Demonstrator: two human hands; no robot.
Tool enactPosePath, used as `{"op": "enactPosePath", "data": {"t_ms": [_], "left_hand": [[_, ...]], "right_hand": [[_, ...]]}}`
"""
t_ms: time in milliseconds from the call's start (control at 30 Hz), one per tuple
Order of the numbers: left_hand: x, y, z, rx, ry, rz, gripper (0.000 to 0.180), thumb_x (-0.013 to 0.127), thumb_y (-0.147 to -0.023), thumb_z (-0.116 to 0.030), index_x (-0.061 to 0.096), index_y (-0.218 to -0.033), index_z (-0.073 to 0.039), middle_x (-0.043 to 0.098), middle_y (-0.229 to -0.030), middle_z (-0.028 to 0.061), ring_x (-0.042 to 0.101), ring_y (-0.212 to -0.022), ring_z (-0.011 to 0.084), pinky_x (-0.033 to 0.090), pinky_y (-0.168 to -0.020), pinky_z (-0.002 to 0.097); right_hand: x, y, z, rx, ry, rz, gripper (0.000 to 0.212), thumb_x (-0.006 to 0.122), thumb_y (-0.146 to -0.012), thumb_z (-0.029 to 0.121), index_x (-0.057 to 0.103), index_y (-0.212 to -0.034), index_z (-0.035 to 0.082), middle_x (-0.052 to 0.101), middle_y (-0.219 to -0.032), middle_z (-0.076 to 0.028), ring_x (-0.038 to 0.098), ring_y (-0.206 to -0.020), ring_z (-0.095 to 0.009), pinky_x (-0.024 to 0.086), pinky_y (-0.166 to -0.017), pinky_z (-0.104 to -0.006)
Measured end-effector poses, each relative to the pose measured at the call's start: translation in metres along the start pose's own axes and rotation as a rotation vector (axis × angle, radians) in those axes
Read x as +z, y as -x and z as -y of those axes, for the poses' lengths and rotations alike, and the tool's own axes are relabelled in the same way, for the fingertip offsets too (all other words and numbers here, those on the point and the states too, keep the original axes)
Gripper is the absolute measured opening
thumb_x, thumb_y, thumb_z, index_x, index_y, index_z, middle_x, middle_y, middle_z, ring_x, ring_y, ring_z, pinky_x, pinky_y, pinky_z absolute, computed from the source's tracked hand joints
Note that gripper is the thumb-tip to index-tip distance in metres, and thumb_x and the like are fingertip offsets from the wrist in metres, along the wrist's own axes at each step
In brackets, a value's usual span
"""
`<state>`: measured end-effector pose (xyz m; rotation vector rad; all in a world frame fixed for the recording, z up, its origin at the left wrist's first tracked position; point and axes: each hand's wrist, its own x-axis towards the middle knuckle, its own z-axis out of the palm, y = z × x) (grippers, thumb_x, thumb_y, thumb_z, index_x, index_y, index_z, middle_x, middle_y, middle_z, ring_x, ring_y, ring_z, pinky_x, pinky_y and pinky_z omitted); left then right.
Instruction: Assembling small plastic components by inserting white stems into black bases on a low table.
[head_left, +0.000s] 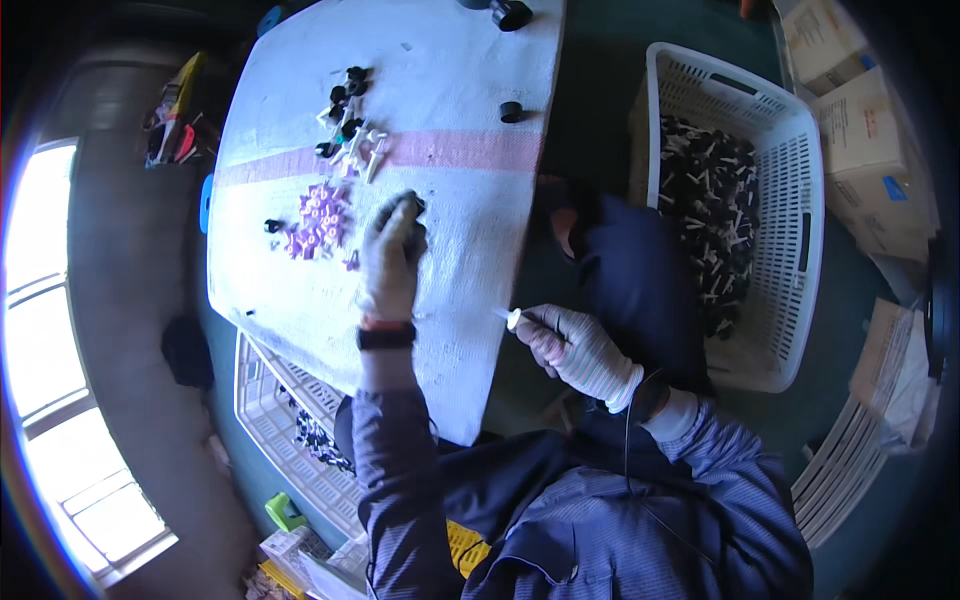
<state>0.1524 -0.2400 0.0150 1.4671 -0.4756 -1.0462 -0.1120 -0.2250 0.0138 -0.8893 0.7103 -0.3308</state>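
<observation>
My left hand [392,250], in a pale work glove, is over the white-covered table. Its fingers are closed on a small black part [419,207], mostly hidden by the glove. My right hand [580,350], in a striped glove, is closed around a white-handled tool [514,320] beyond the table's right edge. A short thin tip sticks out of that tool towards the table; its exact kind is unclear. Left of my left hand lies a heap of small pink-purple plastic pieces [320,222]. Farther up are white stemmed pieces [362,155] with black round caps [350,85] among them.
A white plastic crate [785,190] full of black and white parts stands right of the table [460,270]. Another crate [262,375] sits below its left edge. Cardboard boxes [865,140] are stacked at far right. Loose black pieces [511,112] lie near the table's right edge.
</observation>
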Motion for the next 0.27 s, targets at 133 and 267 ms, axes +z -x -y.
{"op": "enactPosePath", "data": {"t_ms": [133,267], "left_hand": [[0.005,0.092,0.047,-0.138,0.541,0.083,0.03,0.068,-0.09,-0.029,0.064,-0.113,-0.011,0.066,-0.11,0.0029,0.039,-0.058,0.0036,0.031,-0.051,0.0173],[0.011,0.152,0.071,-0.293,0.823,0.093,0.04,0.071,-0.088,-0.032,0.06,-0.123,-0.014,0.065,-0.116,0.0046,0.046,-0.064,0.0048,0.038,-0.055,0.0182]], "right_hand": [[0.01,0.006,-0.009,-0.188,0.212,0.006,0.021,0.061,-0.097,0.021,0.064,-0.104,0.001,0.057,-0.07,0.003,0.046,-0.06,-0.003,0.043,-0.056,-0.021],[0.025,0.016,-0.026,-0.466,0.475,-0.012,0.023,0.057,-0.099,0.024,0.064,-0.112,0.006,0.057,-0.073,0.004,0.051,-0.063,-0.004,0.047,-0.059,-0.0224]]}}
